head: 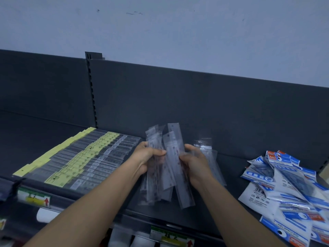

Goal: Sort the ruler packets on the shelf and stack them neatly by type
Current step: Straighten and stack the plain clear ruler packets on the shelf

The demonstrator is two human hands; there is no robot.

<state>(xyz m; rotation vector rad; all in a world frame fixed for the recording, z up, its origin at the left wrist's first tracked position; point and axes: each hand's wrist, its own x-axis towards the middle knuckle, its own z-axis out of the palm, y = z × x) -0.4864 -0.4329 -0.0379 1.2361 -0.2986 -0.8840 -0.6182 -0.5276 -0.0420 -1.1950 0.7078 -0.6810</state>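
Clear ruler packets (175,139) are fanning out unevenly in a bundle at the centre of the frame, tilting nearly upright above the dark shelf (229,168). The left hand (147,157) is gripping the bundle's left edge with its fingers curled round it. The right hand (194,164) is pinching the right edge between thumb and fingers. Squaring them is probably going best with both grips loosened slightly and the lower ends tapping on the shelf until the tops line up, since the slick sleeves look likely to slide under a hard squeeze. A few loose clear packets (204,145) are lying just behind the right hand. Yellow-labelled ruler packets (80,157) are lying in an overlapping row at left, and blue-and-white packets (284,184) are heaping at right.
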